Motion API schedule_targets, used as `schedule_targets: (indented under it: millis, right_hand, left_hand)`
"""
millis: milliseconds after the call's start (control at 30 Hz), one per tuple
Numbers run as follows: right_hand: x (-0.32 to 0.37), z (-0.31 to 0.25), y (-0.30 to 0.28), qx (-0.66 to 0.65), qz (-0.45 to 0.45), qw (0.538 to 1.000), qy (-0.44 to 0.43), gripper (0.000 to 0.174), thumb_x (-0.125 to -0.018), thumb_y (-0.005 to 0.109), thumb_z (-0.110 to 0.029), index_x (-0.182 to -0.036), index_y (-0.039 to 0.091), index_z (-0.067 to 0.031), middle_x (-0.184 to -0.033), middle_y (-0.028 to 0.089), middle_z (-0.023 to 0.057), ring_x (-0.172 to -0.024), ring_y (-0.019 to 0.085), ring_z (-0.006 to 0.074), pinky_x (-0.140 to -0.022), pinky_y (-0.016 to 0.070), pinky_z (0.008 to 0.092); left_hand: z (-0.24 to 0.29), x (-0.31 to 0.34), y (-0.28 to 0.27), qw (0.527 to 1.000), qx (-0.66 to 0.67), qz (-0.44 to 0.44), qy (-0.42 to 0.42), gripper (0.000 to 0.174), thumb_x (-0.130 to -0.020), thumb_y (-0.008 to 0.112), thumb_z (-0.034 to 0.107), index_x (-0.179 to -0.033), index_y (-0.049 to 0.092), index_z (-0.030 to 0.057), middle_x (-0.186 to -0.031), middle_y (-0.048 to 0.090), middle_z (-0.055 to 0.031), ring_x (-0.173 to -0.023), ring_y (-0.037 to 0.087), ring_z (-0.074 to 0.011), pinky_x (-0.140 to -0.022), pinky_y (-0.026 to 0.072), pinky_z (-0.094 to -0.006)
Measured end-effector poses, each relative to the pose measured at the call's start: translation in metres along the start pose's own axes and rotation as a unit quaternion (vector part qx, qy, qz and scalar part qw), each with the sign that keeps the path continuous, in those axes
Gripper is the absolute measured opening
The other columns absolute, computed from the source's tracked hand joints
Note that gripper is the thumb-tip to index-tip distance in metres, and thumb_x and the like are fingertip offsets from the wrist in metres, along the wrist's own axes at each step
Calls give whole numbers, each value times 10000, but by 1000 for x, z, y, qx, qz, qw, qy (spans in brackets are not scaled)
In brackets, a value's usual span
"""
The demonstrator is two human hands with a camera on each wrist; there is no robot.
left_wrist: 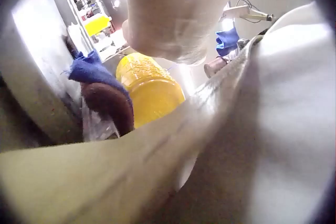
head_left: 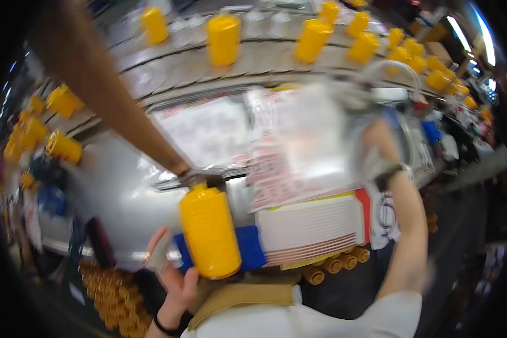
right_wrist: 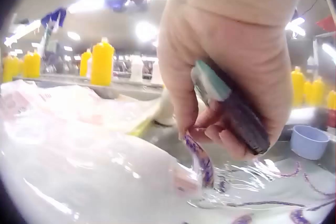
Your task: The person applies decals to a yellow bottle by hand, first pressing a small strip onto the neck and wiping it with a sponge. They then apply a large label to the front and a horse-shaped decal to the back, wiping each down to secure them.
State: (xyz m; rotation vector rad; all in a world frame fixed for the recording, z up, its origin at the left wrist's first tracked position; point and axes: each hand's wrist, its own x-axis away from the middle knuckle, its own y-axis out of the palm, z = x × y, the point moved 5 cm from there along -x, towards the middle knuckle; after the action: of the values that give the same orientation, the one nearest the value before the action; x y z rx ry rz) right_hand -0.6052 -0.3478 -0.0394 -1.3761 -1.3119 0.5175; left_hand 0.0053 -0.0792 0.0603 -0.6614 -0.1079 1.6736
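A yellow embossed bottle (head_left: 209,234) leans over a blue cloth (head_left: 252,247) at the table's near edge. My left hand (head_left: 174,270) is just left of its base, fingers extended and thumb apart. In the left wrist view, the yellow bottle (left_wrist: 155,95) shows its base beyond the blurred left hand (left_wrist: 168,14). My right hand (right_wrist: 231,61) curls round a dark hand tool (right_wrist: 244,121) with a teal end. Its fingertips pinch a purple-and-orange patterned strip (right_wrist: 202,161) above wet, glossy sheeting. In the head view, the right hand (head_left: 377,149) is blurred, over the right of the table.
A brown pole (head_left: 112,101) slants down to the yellow bottle's neck. Printed sheets (head_left: 276,158) lie mid-table, above a white layered stack (head_left: 310,228). More yellow bottles (head_left: 223,39) stand along a conveyor behind. A blue cup (right_wrist: 310,142) sits right of the right hand.
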Motion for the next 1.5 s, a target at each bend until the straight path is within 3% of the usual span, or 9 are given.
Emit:
schedule_targets:
  millis: [33,133,267,500,667,733,1067,1167,1500]
  right_hand:
    - [90,-72,-38,-144,109,979,-92,296,-840,732,-276,-955,772,-6,-886,755,140,-695,673,192,-596,511,369]
    - [97,-95,-21,-344,-18,932,-111,173,-972,671,-236,-960,680,-64,-690,529,-54,-571,471,38,-505,358,222]
    - [204,-188,-16,-424,-4,896,-133,150,-967,646,-120,-1080,673,-25,-830,578,-45,-685,466,31,-616,353,194]
    - [275,-259,31,-475,-80,861,-162,372,-920,665,-21,-1288,644,26,-861,705,33,-811,569,67,-776,435,231]
    - [288,-276,52,-482,-50,857,-174,415,-899,699,-8,-1306,624,25,-925,715,55,-837,584,82,-792,451,247]
    - [292,-280,53,-497,-43,849,-175,468,-894,704,6,-1348,590,7,-916,693,42,-840,586,90,-790,458,255]
    - [289,-309,46,-460,-19,862,-213,587,-898,687,28,-1454,497,21,-901,669,40,-802,544,78,-752,439,231]
    - [290,-322,43,-472,-26,843,-256,596,-904,682,21,-1463,477,28,-910,672,47,-798,541,78,-743,438,227]
    - [286,-338,63,-550,-230,790,-142,585,-943,666,-34,-1482,447,37,-990,691,47,-827,536,55,-722,444,218]
  left_hand:
    - [2,-11,1,997,63,-16,-29,709,-912,644,289,-1476,377,-48,-1542,337,-233,-1453,338,-354,-1196,283,-483]
    - [-3,-27,13,977,172,-49,-114,756,-889,643,81,-1552,285,10,-1620,287,-183,-1488,312,-322,-1202,288,-470]
    - [3,-41,35,924,263,-64,-270,907,-826,780,104,-1558,252,22,-1508,333,-203,-1390,392,-337,-1162,338,-459]
    - [8,-57,40,984,14,-112,-138,1058,-748,864,95,-1576,207,55,-1410,299,-127,-1319,455,-276,-1099,440,-425]
    - [2,-56,38,971,104,-123,-175,1055,-788,830,68,-1599,154,62,-1439,325,-136,-1332,463,-277,-1106,437,-419]
    - [-2,-53,46,910,301,-148,-244,1041,-830,778,23,-1616,96,64,-1471,380,-161,-1349,473,-270,-1114,433,-423]
    - [-3,-52,46,927,243,-161,-237,1035,-849,758,-2,-1617,65,51,-1474,427,-175,-1338,506,-270,-1114,436,-426]
    - [-4,-54,43,940,221,-119,-231,979,-811,831,127,-1552,209,-27,-1399,492,-213,-1287,543,-292,-1084,443,-424]
    - [-10,-54,43,923,288,-119,-226,997,-809,836,124,-1558,198,-37,-1429,475,-228,-1307,539,-300,-1098,435,-418]
